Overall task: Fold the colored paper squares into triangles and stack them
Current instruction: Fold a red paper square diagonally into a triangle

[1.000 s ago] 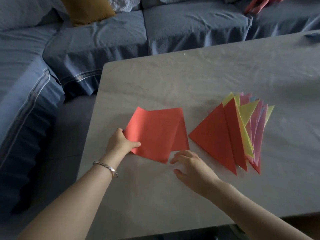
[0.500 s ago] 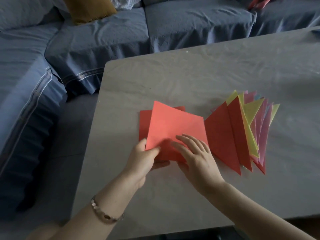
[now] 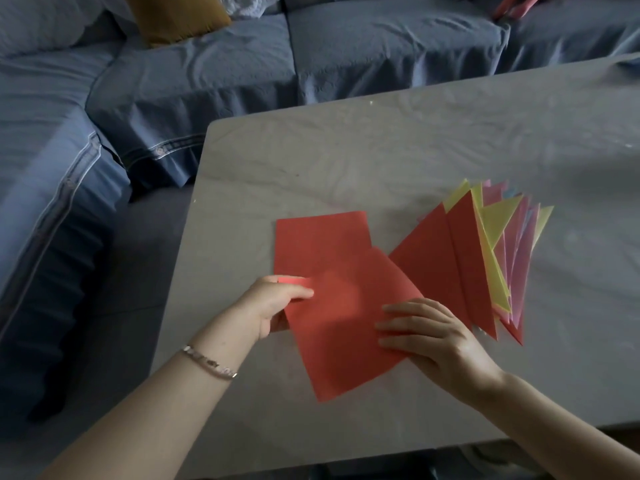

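Left hand [image 3: 273, 306] pinches left edge of red sheet [image 3: 346, 337]; right hand [image 3: 436, 341] on right corner, thumb hidden, grip unclear.

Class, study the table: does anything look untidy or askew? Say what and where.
The stack of folded triangles, right of the red sheets, is fanned out: yellow and pink edges stick out past the red top one instead of lining up.
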Tool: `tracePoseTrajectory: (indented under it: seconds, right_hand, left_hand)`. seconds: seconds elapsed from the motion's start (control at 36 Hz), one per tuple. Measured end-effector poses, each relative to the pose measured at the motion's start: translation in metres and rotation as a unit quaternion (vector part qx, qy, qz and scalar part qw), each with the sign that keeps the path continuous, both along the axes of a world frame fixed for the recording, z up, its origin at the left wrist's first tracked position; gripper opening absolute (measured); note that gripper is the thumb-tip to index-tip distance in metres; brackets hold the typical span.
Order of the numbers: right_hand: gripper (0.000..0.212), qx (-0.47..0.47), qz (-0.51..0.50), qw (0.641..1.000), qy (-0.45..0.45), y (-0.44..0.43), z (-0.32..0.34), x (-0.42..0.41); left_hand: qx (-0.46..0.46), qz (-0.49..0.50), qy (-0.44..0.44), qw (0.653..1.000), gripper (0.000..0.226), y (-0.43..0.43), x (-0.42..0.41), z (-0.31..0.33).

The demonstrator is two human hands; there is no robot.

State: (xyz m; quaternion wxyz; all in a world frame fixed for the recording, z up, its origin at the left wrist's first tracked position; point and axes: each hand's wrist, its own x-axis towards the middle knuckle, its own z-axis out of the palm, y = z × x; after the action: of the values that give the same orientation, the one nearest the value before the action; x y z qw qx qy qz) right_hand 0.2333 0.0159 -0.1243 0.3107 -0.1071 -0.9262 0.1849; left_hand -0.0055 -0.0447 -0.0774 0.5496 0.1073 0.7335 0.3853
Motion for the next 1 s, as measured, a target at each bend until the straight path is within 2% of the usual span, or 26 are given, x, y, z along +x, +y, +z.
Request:
tracePoseTrajectory:
  seconds: [0.08, 0.19, 0.25, 0.33, 0.39, 0.5, 0.58, 0.64, 0.69, 0.83, 0.92, 0.97, 1.0]
  right_hand:
    - [0.018, 0.01, -0.033, 0.999, -0.036, 0.0, -0.005, 0.002]
    - [0.035, -0.005, -0.073, 0.995, -0.073, -0.008, -0.01, -0.001]
    - [0.027, -0.009, -0.072, 0.996, -0.054, -0.013, -0.008, -0.005]
    - [0.031, -0.065, -0.089, 0.994, -0.009, -0.018, 0.0, -0.011]
    - [0.033, -0.166, -0.106, 0.98, 0.01, -0.019, 0.004, -0.013]
    - [0.026, -0.365, -0.169, 0.915, 0.016, -0.009, 0.019, -0.02]
    - [0.024, -0.456, -0.182, 0.871, -0.001, 0.003, 0.029, -0.023]
    - [0.011, -0.497, -0.167, 0.851, -0.006, 0.01, 0.034, -0.023]
    - [0.01, -0.504, -0.158, 0.849, -0.016, 0.015, 0.038, -0.022]
    - [0.017, -0.445, -0.185, 0.875, -0.04, 0.018, 0.045, -0.023]
    - [0.009, -0.425, -0.186, 0.884, -0.052, 0.015, 0.045, -0.022]
    - [0.006, -0.426, -0.194, 0.882, -0.053, 0.014, 0.043, -0.021]
    - [0.005, -0.426, -0.198, 0.882, -0.052, 0.013, 0.043, -0.021]
  left_hand:
    - [0.041, 0.018, 0.083, 0.995, 0.022, 0.002, 0.004, -0.007]
    - [0.111, 0.016, 0.164, 0.98, 0.021, -0.003, 0.009, -0.005]
    - [0.141, 0.023, 0.17, 0.975, 0.024, -0.009, 0.011, -0.002]
    - [0.175, 0.048, 0.159, 0.97, 0.025, -0.017, 0.009, 0.003]
    - [0.19, 0.062, 0.133, 0.971, 0.022, -0.022, 0.006, 0.009]
    - [0.215, 0.065, 0.046, 0.973, 0.022, -0.033, 0.003, 0.02]
    - [0.217, 0.052, -0.018, 0.975, 0.025, -0.039, 0.002, 0.025]
    - [0.215, 0.028, -0.048, 0.975, 0.028, -0.042, 0.001, 0.025]
    - [0.213, -0.016, -0.068, 0.974, 0.028, -0.047, -0.001, 0.026]
    - [0.152, -0.135, -0.054, 0.978, 0.028, -0.053, -0.006, 0.026]
    - [0.125, -0.194, -0.002, 0.973, 0.023, -0.051, -0.007, 0.025]
    - [0.113, -0.228, 0.066, 0.965, 0.016, -0.047, -0.006, 0.026]
    - [0.107, -0.246, 0.104, 0.958, 0.027, -0.045, -0.005, 0.027]
